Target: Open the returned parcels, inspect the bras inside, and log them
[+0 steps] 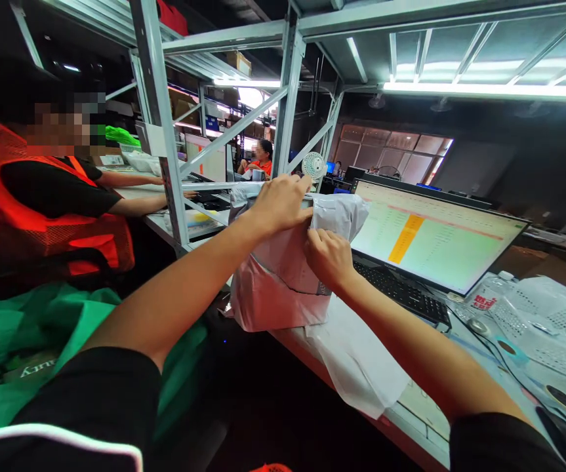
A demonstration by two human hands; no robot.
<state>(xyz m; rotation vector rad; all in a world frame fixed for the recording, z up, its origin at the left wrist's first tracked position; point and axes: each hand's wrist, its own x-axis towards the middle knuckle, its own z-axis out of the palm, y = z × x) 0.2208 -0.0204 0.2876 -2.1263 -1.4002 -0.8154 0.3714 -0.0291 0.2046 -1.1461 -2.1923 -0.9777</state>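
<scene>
A pale plastic mailing bag (283, 308), bulky and box-shaped, stands upright at the front edge of the desk. My left hand (283, 204) lies over its top, fingers bent on the upper edge and thumb pointing right. My right hand (330, 259) is closed in a pinch on the bag's right side, below a loose, crumpled flap (339, 213). The fingertips of both hands are partly hidden. Under the bag's right side, a loose white sheet (361, 360) hangs over the desk edge.
A monitor (430, 236) and black keyboard (401, 295) stand right of the bag, near a mouse (477, 326), tape rolls (509, 347) and white perforated baskets (553, 321). A metal rack post (162, 131) rises at left. A co-worker in an orange vest (56, 203) sits beyond green fabric (31, 321).
</scene>
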